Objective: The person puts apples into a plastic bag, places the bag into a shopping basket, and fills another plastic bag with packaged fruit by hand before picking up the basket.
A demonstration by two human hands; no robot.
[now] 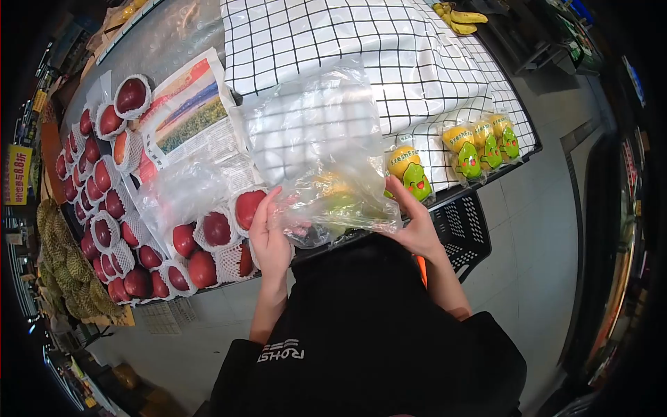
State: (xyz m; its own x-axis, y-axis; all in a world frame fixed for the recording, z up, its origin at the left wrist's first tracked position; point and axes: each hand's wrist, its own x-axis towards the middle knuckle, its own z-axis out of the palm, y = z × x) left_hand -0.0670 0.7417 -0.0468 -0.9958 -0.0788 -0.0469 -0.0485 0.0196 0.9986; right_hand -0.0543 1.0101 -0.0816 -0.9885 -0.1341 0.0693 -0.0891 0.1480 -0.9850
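Observation:
A clear plastic bag (313, 132) is stretched between my hands over the table's front edge, its upper part lying on the checkered cloth. Yellow and green show through its lower part, too blurred by the film to make out fully. My left hand (269, 226) grips the bag's left side, some fingers showing through the plastic. At the right side, my right hand (417, 219) has thumb and fingers closed on the bag. Just beyond that hand stands a bagged yellow fruit pack (406, 167) with a green cartoon print.
Red fruits (217, 228) in white foam nets cover the table's left part, beside a newspaper (191, 111) and crumpled clear plastic (184, 194). More fruit packs (469, 160) line the right edge. A black basket (462, 233) is below; bananas (462, 19) lie at the far corner.

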